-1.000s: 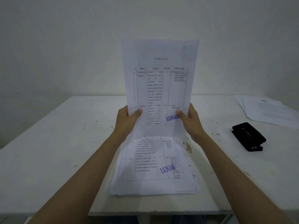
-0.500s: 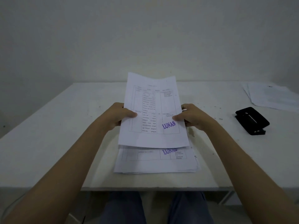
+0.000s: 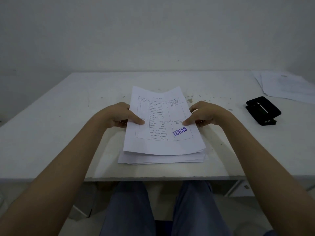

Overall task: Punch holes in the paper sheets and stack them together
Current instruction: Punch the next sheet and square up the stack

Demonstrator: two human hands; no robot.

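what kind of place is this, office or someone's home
Probably a plain office or admin desk, though that's not certain: a bare white table against a blank wall, a black hole punch, and stamped forms in a paper stack, with more sheets at the far right.

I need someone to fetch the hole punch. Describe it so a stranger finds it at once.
Start at the white table and go to its far right side, past the person's right hand. There, just in front of a loose pile of papers, lies the hole punch. It is the only black thing on the table; everything around it is white paper.
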